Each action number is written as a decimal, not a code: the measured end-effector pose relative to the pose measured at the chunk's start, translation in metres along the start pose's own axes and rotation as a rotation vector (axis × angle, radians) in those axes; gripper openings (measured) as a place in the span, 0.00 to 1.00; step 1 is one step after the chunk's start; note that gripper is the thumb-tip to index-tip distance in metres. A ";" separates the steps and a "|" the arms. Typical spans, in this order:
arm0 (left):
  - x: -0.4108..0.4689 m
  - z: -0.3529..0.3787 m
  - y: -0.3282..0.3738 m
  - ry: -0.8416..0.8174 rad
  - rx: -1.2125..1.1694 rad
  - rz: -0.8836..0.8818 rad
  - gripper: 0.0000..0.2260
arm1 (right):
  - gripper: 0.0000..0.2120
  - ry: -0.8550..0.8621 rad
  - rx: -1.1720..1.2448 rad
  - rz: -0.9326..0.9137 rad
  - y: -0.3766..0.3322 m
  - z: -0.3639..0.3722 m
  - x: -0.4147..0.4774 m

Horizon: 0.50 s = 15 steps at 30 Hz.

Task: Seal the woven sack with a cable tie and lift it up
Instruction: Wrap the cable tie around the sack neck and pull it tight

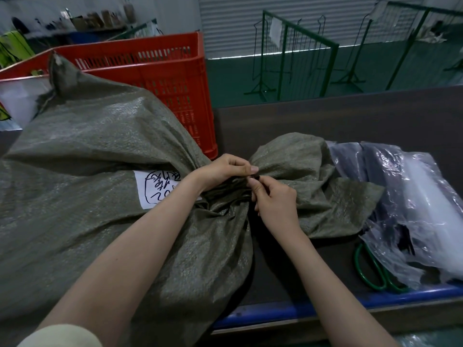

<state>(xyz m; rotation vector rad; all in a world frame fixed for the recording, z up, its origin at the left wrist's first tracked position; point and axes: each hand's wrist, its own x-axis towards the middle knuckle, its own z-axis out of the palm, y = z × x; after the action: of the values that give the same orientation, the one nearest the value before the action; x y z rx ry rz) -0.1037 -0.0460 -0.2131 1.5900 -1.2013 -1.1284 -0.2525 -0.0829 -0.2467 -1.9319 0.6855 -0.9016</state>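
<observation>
A big grey-green woven sack (82, 151) lies on its side across the dark table, full and bulging, with a white handwritten label (152, 187) near its neck. The neck is bunched together at the middle, and the loose mouth fabric (308, 171) fans out to the right. My left hand (225, 171) is clenched around the gathered neck from above. My right hand (273, 201) pinches a small dark piece, apparently the cable tie (254, 177), right at the neck beside my left thumb. Most of the tie is hidden by fingers and fabric.
A red plastic crate (160, 68) stands behind the sack. Clear plastic bags with dark contents (406, 196) lie at the right, and green-handled scissors (370, 271) rest beside them near the table's blue front edge (288, 311). Green wire racks (300, 53) stand on the floor beyond.
</observation>
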 end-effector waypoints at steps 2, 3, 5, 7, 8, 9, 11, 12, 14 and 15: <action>0.001 -0.001 0.000 0.022 -0.015 0.000 0.23 | 0.14 -0.022 -0.005 0.012 0.002 0.001 -0.001; 0.001 -0.001 0.000 0.026 -0.006 -0.004 0.23 | 0.15 -0.023 -0.005 0.022 0.004 0.003 -0.003; 0.001 -0.001 0.001 0.026 0.036 -0.013 0.23 | 0.16 0.006 0.009 0.035 0.005 0.005 -0.008; 0.000 -0.001 0.000 0.007 0.071 -0.022 0.22 | 0.15 0.029 0.032 0.030 0.003 0.005 -0.008; 0.000 -0.001 -0.001 -0.005 0.070 -0.023 0.21 | 0.15 0.027 0.039 0.029 0.002 0.004 -0.006; 0.000 0.000 -0.002 -0.005 0.048 -0.030 0.21 | 0.14 0.020 0.043 0.028 0.000 0.003 -0.005; 0.001 0.000 -0.003 0.026 -0.001 -0.042 0.21 | 0.14 0.008 0.030 0.026 0.000 0.003 -0.003; 0.001 -0.001 -0.003 0.036 -0.010 -0.041 0.20 | 0.13 0.001 0.014 0.029 0.001 0.003 -0.003; 0.001 -0.001 -0.002 0.040 -0.003 -0.035 0.17 | 0.12 -0.011 -0.005 0.039 0.002 0.003 -0.004; 0.000 0.000 -0.002 0.035 -0.004 -0.031 0.16 | 0.13 -0.011 -0.007 0.043 0.003 0.003 -0.004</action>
<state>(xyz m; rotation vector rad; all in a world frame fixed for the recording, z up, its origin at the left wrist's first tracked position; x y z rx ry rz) -0.1028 -0.0459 -0.2151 1.6240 -1.1547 -1.1172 -0.2527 -0.0800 -0.2512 -1.9202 0.7220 -0.8618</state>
